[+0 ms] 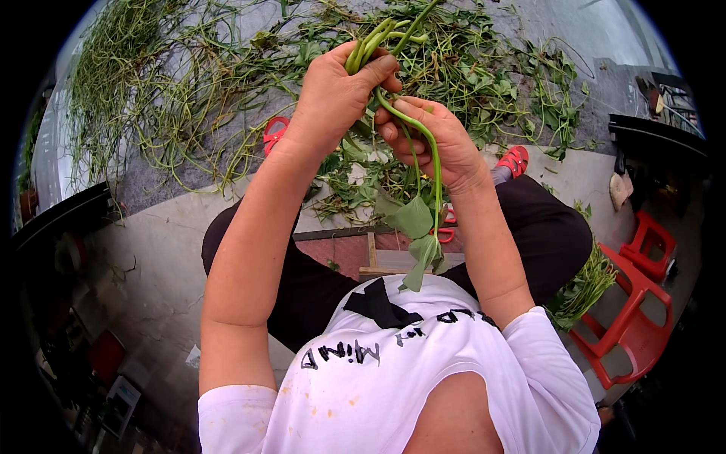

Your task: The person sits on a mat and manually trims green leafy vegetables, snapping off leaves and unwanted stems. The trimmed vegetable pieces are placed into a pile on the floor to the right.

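Observation:
Out ahead of me, my left hand (pixel 339 87) is closed round a small bunch of thick green stems (pixel 382 34) that stick out past its fingers. Just below and to the right, my right hand (pixel 446 147) has its fingers bent in on a long green stem with leaves (pixel 437 181). This stem curves over the hand and hangs toward my lap, its limp heart-shaped leaves (pixel 412 218) at the lower end. The right fingertips are partly hidden, close to the left hand.
Long cut vines (pixel 189 98) and leafy greens (pixel 469 83) cover the grey ground ahead. More leaf scraps (pixel 352 189) lie between my feet, in red sandals (pixel 514 160). On the right stand a red plastic chair (pixel 631 318) and a bundle of stems (pixel 586 291).

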### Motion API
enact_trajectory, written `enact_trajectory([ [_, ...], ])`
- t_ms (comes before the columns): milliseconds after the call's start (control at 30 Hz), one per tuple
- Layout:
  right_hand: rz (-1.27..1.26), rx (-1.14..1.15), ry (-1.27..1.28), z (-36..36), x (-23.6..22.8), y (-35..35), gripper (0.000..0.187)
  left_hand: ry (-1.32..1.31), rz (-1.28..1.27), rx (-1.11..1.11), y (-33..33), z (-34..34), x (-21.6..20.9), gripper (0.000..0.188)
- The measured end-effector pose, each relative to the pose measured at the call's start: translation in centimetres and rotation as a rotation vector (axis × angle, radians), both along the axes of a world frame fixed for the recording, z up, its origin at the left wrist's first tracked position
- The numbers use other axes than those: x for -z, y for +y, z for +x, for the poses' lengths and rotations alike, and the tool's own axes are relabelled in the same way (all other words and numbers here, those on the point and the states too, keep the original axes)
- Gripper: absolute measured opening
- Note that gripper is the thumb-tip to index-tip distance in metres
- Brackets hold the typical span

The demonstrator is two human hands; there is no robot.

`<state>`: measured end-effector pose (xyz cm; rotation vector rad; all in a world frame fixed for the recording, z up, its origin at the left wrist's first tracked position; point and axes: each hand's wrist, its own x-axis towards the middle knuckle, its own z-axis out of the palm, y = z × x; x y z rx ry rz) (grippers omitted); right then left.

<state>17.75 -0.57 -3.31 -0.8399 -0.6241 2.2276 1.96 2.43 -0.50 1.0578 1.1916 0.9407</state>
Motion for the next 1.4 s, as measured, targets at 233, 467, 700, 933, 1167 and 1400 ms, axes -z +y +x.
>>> enact_trajectory([
  [233,0.575,0.049,-0.702,-0.5,0.0,-0.5,0.013,0.614,0.345,0.121,-0.6,-0.2,1.2,0.016],
  [467,1.353,0.315,-1.513,-1.4,1.6,0.4,0.009,0.911,0.386,0.115,-0.7,0.4,2.4,0.014],
  [700,0.598,0.363,-1.263,6.7,4.2,2.0,0.019,0.947,0.326,0.084,-0.8,-0.1,1.1,0.015],
  [933,0.657,0.189,-0.726,0.3,0.6,-1.7,0.029,0.974,0.388,0.021,-0.1,-0.2,1.2,0.015],
  [1167,0.669,-0.035,-0.877,-0.8,-0.2,-2.7,0.02,0.967,0.411,0.015,-0.8,0.3,1.6,0.015],
  [1400,0.754,-0.042,-0.942,-1.1,-0.5,-2.7,0.018,0.519,0.246,-0.019,-0.3,-0.1,2.4,0.013],
])
